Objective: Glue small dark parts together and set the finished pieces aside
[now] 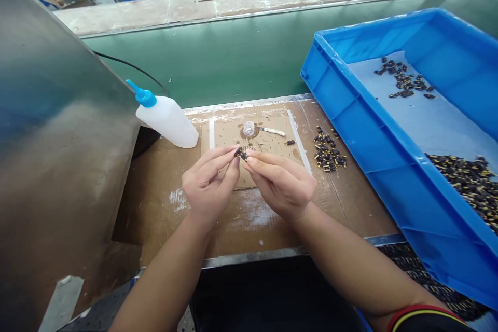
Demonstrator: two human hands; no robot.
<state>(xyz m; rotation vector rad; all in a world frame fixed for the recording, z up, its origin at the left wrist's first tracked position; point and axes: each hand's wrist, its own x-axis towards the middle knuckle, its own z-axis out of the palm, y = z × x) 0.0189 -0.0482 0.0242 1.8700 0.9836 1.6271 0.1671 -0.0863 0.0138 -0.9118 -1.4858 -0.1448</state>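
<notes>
Both hands meet over the cardboard sheet, pinching small dark pieces between thumbs and fingertips. My left hand [210, 176] is closed on a small black part [238, 151]. My right hand [282, 179] is closed on a small black-and-yellow part [244, 156] right beside it; whether the two are joined I cannot tell. Beyond the fingers stand a small clear cup [249, 128] on a wet stain and a knife with a pale handle [274, 131]. One loose dark part [290, 142] lies to the right on the cardboard sheet [229, 137], which white tape holds along its sides.
A pile of black-and-yellow parts [330, 153] lies right of the cardboard. The large blue bin [361, 109] at the right holds many more. A white squeeze bottle [169, 120] with a blue spout stands at left, near a metal panel [58, 129]. A green conveyor belt [233, 62] runs behind.
</notes>
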